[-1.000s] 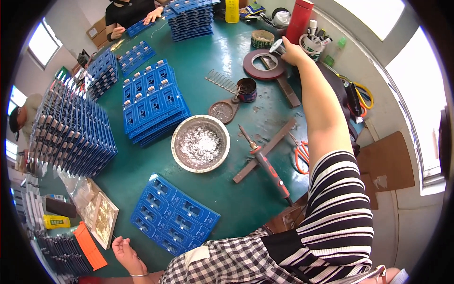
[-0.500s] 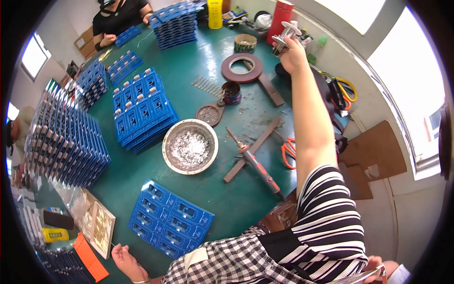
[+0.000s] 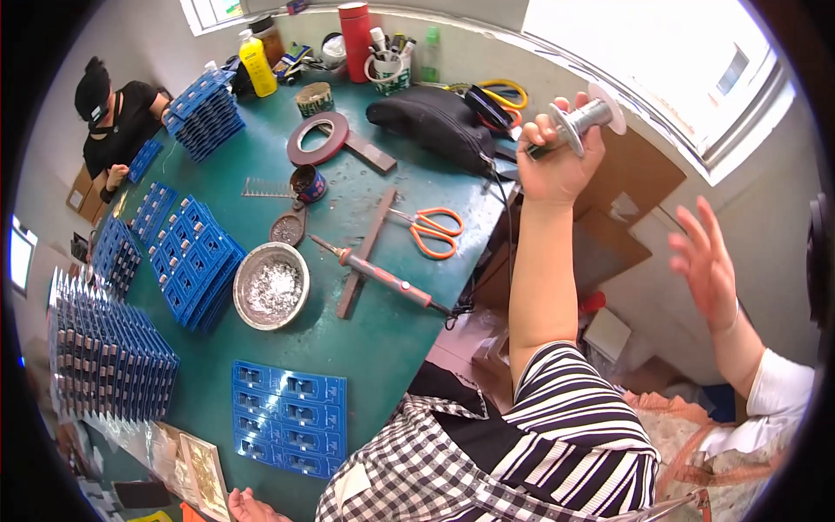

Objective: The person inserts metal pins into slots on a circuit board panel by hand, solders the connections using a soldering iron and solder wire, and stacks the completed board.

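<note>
The person's right hand (image 3: 561, 174) was raised off the right side of the dark green tabletop (image 3: 374, 348), its fingers and thumb grasping a silvery wire spool with pale round flanges (image 3: 577, 127), which sat tilted in the grip. At the near left, the left hand (image 3: 250, 507) was partly cut off from sight, fingers curled, beside a shallow pale-framed tray (image 3: 221, 474); I couldn't tell whether it held anything. Just right of that tray, a flat blue circuit-board panel (image 3: 290, 419) lay on the tabletop. Farther off stood a round grey metal bowl of bright scraps (image 3: 305, 291), and to its right a red-and-grey soldering iron (image 3: 383, 277) rested across a brown bar (image 3: 351, 294), with orange-handled scissors (image 3: 433, 233) nearby. Over on the right, another person's hand (image 3: 709, 274) was lifted, fingers spread.
</note>
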Tool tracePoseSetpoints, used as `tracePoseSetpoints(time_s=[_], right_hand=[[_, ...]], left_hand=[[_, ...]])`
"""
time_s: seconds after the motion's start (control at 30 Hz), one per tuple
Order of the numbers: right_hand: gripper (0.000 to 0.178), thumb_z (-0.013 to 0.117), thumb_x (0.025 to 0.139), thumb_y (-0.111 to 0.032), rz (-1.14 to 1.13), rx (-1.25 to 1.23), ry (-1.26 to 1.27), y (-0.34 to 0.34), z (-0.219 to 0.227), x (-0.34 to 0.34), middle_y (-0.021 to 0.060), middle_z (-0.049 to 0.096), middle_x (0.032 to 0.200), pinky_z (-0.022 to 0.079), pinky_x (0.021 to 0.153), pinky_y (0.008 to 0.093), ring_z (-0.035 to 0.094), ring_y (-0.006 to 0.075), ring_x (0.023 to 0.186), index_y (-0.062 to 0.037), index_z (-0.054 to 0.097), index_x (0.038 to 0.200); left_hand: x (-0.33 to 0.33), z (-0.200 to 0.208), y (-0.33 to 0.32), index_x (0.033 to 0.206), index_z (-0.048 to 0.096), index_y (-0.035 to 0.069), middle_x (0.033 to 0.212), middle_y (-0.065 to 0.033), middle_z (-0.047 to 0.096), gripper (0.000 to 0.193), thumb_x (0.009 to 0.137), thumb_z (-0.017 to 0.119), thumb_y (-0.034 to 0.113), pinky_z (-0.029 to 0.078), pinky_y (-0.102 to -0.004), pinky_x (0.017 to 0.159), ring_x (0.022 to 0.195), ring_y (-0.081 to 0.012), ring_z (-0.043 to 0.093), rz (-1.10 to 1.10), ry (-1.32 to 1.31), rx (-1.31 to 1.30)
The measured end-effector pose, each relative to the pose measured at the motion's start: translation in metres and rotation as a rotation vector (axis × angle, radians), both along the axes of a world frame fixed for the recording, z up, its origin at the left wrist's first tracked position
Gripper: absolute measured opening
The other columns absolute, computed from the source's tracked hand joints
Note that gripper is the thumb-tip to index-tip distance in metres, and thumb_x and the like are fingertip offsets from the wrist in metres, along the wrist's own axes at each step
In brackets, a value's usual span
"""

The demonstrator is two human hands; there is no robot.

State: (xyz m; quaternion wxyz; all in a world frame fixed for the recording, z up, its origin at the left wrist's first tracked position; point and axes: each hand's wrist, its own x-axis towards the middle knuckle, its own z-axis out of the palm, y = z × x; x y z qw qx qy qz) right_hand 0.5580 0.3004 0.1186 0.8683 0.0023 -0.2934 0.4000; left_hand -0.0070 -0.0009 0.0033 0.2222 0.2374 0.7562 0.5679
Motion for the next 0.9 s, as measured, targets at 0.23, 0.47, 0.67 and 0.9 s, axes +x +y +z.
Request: tracePoseSetpoints(time_s=[0.23, 0.47, 0.67, 0.9], right_hand=[[0.048, 0.062, 0.084, -0.046, -0.124, 0.062, -0.065, -0.059, -0.003, 0.023, 0.0066, 0.059, 0.098, 0.041, 0.055, 0.0276, 0.050, 0.0149, 0.061, -0.0117, 0.057, 0.118], [0.056, 0.063, 0.083, -0.051, 0.116, 0.356, -0.176, -0.070, 0.014, 0.042, 0.0082, 0.062, 0.103, 0.043, 0.057, 0.0277, 0.052, 0.0149, 0.062, -0.0129, 0.055, 0.124], [0.073, 0.036, 0.083, -0.075, 0.102, 0.137, -0.034, -0.053, 0.007, 0.017, 0.0088, 0.063, 0.103, 0.033, 0.051, 0.0248, 0.041, 0.0146, 0.055, -0.0170, 0.055, 0.124], [0.024, 0.040, 0.093, -0.028, 0.479, -0.637, -0.015, 0.022, -0.046, -0.049, 0.0089, 0.052, 0.079, 0.043, 0.064, 0.0370, 0.048, 0.0225, 0.069, -0.0068, 0.048, 0.098]], left_hand=[[-0.001, -0.001, -0.002, 0.118, 0.049, 0.007, 0.099, -0.0042, 0.056, 0.022, 0.098, 0.044, 0.015, 0.026, -0.0132, 0.045, 0.049, 0.0013, 0.028, -0.045, -0.027, 0.067], [-0.002, -0.003, -0.002, 0.118, 0.050, 0.007, 0.100, -0.0055, 0.057, 0.022, 0.098, 0.045, 0.015, 0.025, -0.0134, 0.043, 0.047, 0.0016, 0.029, -0.037, -0.017, 0.064], [0.002, -0.002, 0.002, 0.117, 0.049, 0.005, 0.099, -0.0060, 0.057, 0.022, 0.097, 0.047, 0.014, 0.024, -0.0133, 0.042, 0.047, 0.0017, 0.029, -0.016, 0.010, 0.063], [0.008, 0.000, 0.000, 0.115, 0.050, 0.003, 0.097, -0.0062, 0.058, 0.020, 0.096, 0.049, 0.010, 0.024, -0.0134, 0.043, 0.048, 0.0015, 0.031, 0.010, -0.037, 0.141]])
